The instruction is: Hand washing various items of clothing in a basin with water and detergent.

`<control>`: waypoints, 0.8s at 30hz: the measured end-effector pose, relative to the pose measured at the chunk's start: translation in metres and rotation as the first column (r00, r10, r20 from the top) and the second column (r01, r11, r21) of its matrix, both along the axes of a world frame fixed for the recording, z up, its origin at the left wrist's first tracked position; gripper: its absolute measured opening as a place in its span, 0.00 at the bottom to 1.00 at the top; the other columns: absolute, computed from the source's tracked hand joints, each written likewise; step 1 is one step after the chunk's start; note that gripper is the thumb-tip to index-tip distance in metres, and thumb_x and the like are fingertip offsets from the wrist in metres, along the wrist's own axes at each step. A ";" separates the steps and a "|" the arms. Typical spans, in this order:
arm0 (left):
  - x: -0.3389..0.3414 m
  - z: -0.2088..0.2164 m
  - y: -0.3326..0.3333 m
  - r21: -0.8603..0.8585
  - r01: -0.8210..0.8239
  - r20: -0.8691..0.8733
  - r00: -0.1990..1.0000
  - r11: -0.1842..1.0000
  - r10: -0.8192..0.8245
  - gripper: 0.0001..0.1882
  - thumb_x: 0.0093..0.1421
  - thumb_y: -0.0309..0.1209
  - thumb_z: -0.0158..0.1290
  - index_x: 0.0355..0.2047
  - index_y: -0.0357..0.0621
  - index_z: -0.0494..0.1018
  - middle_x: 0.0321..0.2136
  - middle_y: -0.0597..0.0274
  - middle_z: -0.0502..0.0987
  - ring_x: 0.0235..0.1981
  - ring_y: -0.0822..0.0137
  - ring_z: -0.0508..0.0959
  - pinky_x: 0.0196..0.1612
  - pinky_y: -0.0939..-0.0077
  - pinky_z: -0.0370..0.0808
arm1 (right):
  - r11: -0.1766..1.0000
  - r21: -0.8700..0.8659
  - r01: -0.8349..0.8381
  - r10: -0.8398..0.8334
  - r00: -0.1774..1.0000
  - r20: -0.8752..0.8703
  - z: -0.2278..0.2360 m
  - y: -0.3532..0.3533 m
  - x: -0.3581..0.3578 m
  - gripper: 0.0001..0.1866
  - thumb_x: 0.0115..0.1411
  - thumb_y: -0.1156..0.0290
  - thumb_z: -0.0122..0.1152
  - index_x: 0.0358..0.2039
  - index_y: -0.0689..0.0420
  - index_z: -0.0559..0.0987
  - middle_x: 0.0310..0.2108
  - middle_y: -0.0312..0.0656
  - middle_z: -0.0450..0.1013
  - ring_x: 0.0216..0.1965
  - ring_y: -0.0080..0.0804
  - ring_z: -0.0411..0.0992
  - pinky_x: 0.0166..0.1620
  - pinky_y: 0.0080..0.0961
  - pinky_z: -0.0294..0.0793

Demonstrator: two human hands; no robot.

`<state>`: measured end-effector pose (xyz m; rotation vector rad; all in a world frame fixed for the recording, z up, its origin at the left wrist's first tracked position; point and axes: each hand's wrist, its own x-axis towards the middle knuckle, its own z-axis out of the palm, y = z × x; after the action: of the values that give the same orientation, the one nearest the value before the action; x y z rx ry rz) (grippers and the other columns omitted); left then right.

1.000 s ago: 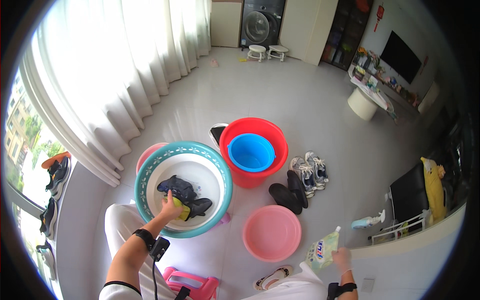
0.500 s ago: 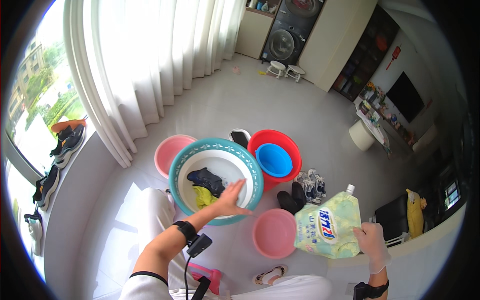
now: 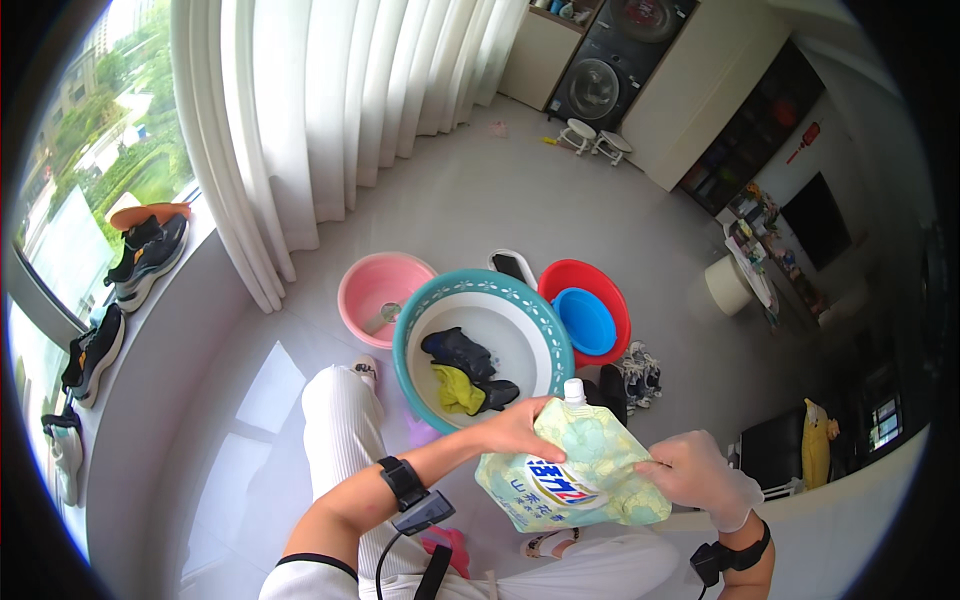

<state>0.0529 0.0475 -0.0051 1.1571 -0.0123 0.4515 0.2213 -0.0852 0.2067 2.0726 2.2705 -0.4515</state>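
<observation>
A pale green patterned refill pouch (image 3: 590, 465) with a white cap (image 3: 574, 391) is held in front of me, above my lap. My left hand (image 3: 515, 430) is closed on its upper edge beside the spout. My right hand (image 3: 700, 478), in a clear glove, pinches the pouch's right edge. The cap is on the spout. Beyond the pouch stands a teal-rimmed basin (image 3: 408, 350) holding water, a dark shoe-like item (image 3: 458, 352) and a yellow cloth-like piece (image 3: 460, 392). The pouch hides the near pink basin.
A pink basin (image 3: 352, 322) stands left of the teal one, a red bucket (image 3: 618, 310) with a blue basin (image 3: 585, 322) in it to the right. Dark shoes (image 3: 610, 390) and lace-up sneakers (image 3: 642, 378) stand near it. More shoes (image 3: 95, 355) line the windowsill.
My left hand has moved from over the teal basin to the pouch and taken hold of its top. The pouch has come left, towards my middle. The view has shifted too.
</observation>
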 end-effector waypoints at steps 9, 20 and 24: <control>0.014 -0.001 -0.028 -0.285 -0.196 -0.010 0.979 0.938 0.202 0.13 0.54 0.32 0.62 0.36 0.37 0.77 0.32 0.62 0.80 0.32 0.75 0.78 0.37 0.77 0.75 | 0.970 -0.070 0.234 -0.240 0.967 -0.089 -0.010 -0.011 -0.001 0.15 0.49 0.67 0.63 0.17 0.65 0.73 0.13 0.53 0.64 0.14 0.47 0.63 0.20 0.35 0.60; 0.034 0.031 -0.038 -0.326 -0.307 -0.097 0.952 0.894 0.291 0.12 0.53 0.27 0.61 0.37 0.35 0.77 0.32 0.58 0.80 0.32 0.73 0.79 0.38 0.77 0.76 | 0.675 -0.068 0.734 -0.253 0.144 -0.957 -0.142 -0.087 0.095 0.16 0.63 0.60 0.50 0.40 0.62 0.72 0.37 0.42 0.72 0.38 0.27 0.70 0.43 0.22 0.69; 0.049 0.048 -0.041 -0.412 -0.283 -0.067 0.957 0.866 0.281 0.13 0.54 0.29 0.61 0.38 0.36 0.76 0.34 0.58 0.80 0.33 0.72 0.79 0.38 0.75 0.76 | 0.876 0.090 0.473 -0.387 0.803 -0.453 -0.262 -0.092 0.067 0.30 0.60 0.56 0.56 0.58 0.55 0.64 0.58 0.46 0.63 0.60 0.39 0.60 0.59 0.39 0.61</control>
<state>0.1021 0.0063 0.0424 0.7340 0.2526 0.6753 0.2879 -0.1774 -0.0549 2.8654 2.0800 -0.7928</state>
